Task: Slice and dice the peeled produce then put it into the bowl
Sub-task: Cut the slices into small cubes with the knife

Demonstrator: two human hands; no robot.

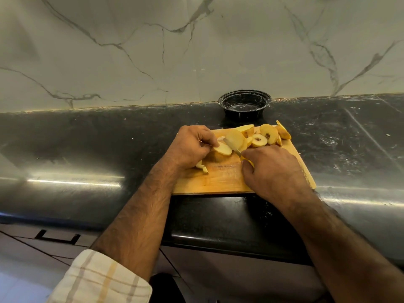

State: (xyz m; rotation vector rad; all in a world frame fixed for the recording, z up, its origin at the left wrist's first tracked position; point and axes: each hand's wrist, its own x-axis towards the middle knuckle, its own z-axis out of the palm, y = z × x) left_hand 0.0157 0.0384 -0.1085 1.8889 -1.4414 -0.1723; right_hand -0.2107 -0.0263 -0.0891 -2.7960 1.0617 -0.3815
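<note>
Midway through slicing on the cutting board (225,180): left hand (190,146) pinching the firm, likely slippery peeled produce (220,153), right hand (273,169) gripping the knife (232,147). Best held well behind the blade. Bowl (244,99) waiting on the counter (87,136).

Desk (87,136): black polished stone, scuffed. Directly on it: wooden cutting board (227,180) at front edge; black plastic bowl (244,103) against marble wall.
</note>
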